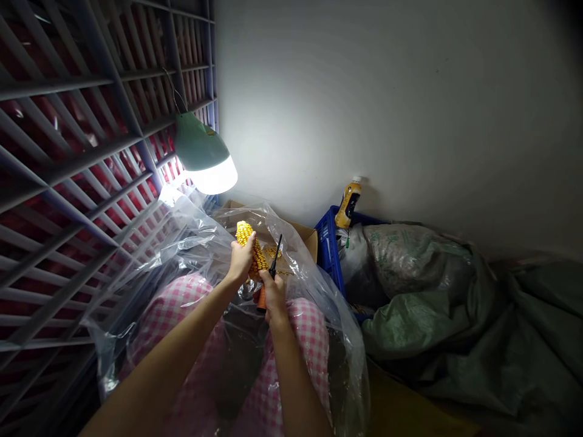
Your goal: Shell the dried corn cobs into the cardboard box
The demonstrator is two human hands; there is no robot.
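Observation:
My left hand (pixel 241 260) is closed round a yellow corn cob (pixel 245 232), which tilts with its upper end away to the left. Closed on a screwdriver with an orange handle (pixel 262 300) and a dark shaft is my right hand (pixel 274 294), its fingertips close to the cob's lower end. The shaft points up, to the right of the cob. Below and behind the hands, a clear plastic bag (pixel 314 291) lies spread over my knees and a cardboard box (pixel 307 237). Some loose corn kernels (pixel 272 250) show inside it.
A lit lamp (pixel 203 152) hangs from plastic crates (pixel 91 139) stacked on the left. Against the wall (pixel 387 109) stands a blue crate (pixel 327 237) with a yellow bottle (pixel 349 203) at its back edge. Full sacks (pixel 419 261) and a dark green sheet (pixel 455 340) fill the right side.

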